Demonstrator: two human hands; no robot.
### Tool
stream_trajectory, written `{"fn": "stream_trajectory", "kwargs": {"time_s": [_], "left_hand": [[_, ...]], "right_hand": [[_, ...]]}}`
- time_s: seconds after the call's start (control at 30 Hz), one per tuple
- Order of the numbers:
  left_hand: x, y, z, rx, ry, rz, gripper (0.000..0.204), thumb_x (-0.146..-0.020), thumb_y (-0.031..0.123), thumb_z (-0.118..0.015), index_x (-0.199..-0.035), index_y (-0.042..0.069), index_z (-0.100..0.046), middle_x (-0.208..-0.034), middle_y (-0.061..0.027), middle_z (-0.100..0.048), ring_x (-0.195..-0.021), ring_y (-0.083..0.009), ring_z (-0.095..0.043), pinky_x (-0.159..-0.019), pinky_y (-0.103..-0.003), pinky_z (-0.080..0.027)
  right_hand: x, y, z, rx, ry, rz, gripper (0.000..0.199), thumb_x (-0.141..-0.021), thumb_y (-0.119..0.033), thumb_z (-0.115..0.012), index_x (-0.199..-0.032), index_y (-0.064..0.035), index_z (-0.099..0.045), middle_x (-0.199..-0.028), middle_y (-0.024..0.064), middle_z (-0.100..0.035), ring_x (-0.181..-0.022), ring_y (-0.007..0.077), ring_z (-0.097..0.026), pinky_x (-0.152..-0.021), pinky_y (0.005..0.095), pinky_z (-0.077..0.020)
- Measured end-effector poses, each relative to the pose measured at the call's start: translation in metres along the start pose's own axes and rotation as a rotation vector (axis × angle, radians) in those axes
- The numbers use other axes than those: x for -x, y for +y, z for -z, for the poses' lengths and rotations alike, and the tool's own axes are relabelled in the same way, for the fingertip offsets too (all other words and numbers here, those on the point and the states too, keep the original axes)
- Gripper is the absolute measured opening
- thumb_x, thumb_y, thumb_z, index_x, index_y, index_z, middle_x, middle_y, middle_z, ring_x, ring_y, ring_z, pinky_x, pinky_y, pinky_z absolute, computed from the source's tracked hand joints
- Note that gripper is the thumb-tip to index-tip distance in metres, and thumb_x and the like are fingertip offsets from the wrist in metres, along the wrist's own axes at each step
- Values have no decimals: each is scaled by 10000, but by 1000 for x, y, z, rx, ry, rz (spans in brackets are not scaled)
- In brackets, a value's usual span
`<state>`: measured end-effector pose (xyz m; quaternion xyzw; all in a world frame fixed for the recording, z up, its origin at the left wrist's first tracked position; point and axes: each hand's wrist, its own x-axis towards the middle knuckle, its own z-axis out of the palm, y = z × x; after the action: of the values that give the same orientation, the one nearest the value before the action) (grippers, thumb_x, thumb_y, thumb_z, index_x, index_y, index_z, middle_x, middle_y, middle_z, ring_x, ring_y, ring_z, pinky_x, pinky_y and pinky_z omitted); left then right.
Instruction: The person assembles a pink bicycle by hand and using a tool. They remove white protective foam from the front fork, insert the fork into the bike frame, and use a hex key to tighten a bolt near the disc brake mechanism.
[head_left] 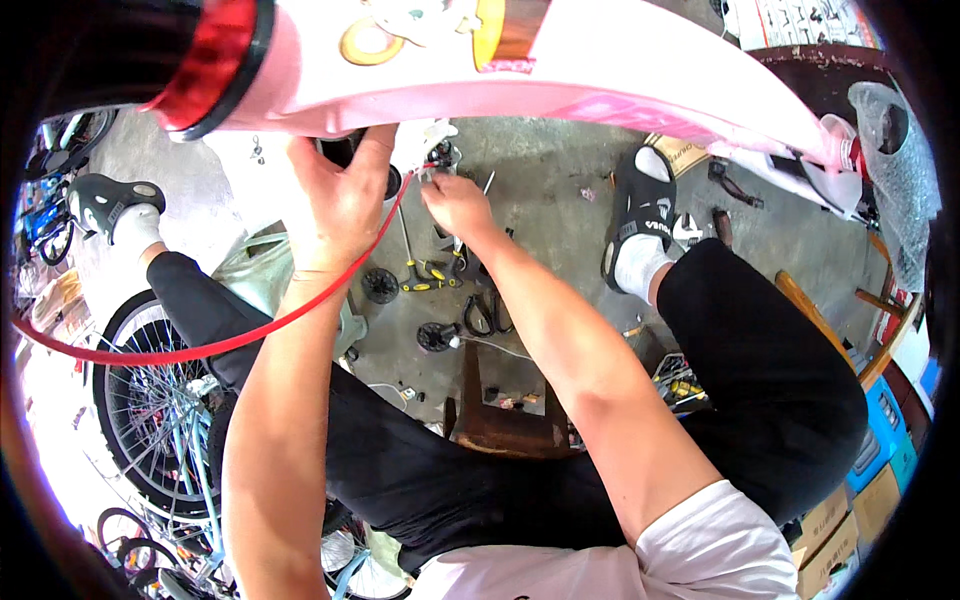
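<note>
Reaching up under the pink frame point(620, 95), the left hand point(340, 200) is clamped on a dark part while the right hand point(455, 205) is pinching the red cable point(200, 345)'s end; feeding it in seems next, calling for fine alignment.

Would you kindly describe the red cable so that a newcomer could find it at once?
Start at the big pink body panel across the top. Just beneath it the left hand and right hand work close together. The red cable runs from between them, sweeping down and left past the spoked wheel: the only thin, bright red line there.
</note>
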<state>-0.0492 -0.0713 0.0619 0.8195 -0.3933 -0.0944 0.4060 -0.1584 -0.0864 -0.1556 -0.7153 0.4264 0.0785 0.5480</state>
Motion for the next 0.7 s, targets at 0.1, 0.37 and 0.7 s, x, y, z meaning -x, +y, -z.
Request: {"fn": "stream_trajectory", "kwargs": {"time_s": [0.1, 0.37, 0.7], "left_hand": [[-2, -18, -1, 36, 44, -54, 331, -848, 107, -769, -1109, -42, -629, -998, -76, -662, -901, -167, -598, -844, -311, -466], [-2, -9, 6, -74, 89, -14, 520, -704, 181, -797, -1138, -2, -576, -923, -219, -640, -893, -421, -614, -817, -458, -477], [47, -65, 68, 39, 525, 264, 328, -892, 238, -654, -1166, 69, -587, -963, -123, -674, -955, -336, -613, -825, -457, -480]], "right_hand": [[17, -3, 3, -20, 17, 68, 444, -914, -449, -503, -994, -53, -686, -981, 230, -686, -966, 424, -644, -840, 512, -499], [69, -26, 49, -139, 301, 50, 293, -924, -338, -594, -1036, -85, -690, -905, 162, -713, -881, 308, -693, -770, 395, -526], [149, -187, 238, -68, 906, 730, 189, -990, -142, -527, -1027, 8, -636, -899, 52, -639, -865, 128, -593, -760, 284, -484]]}}
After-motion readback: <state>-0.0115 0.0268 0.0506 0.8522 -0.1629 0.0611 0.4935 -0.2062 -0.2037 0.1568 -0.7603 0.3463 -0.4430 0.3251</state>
